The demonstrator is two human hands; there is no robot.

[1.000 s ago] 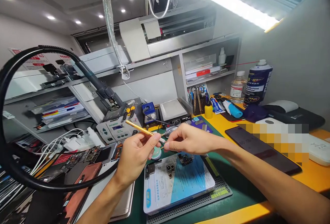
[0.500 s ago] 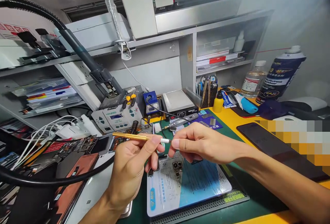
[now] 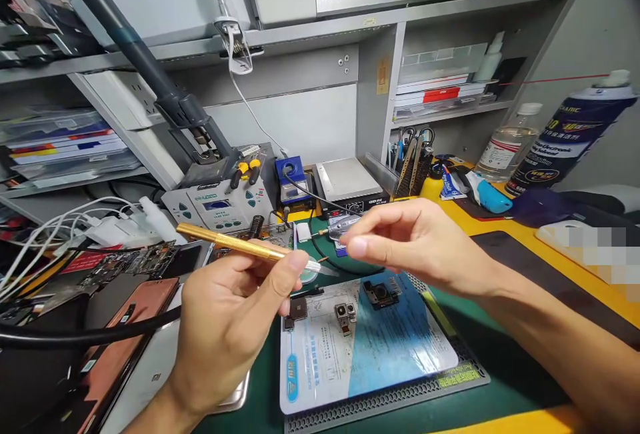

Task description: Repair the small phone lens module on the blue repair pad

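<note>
My left hand is closed around a gold knurled craft-knife handle, gripping it near its pale slotted collet. The handle slants, with its gold end up to the left and the collet to the right. A short way right of the collet, my right hand has thumb and index finger drawn together; whatever may be between them is too small to make out. Under the hands lies a blue-and-white work mat. On it are a dual camera module, a larger dark camera part and a dark square part.
A soldering station and a small heating plate stand behind. Phones, circuit boards and a black hose crowd the left. On the right are a dark phone, a clear bottle and a spray can.
My right hand has come off the collet end and moved slightly up and right. My left hand still holds the handle, now further left. The view has tipped down, uncovering the camera parts.
</note>
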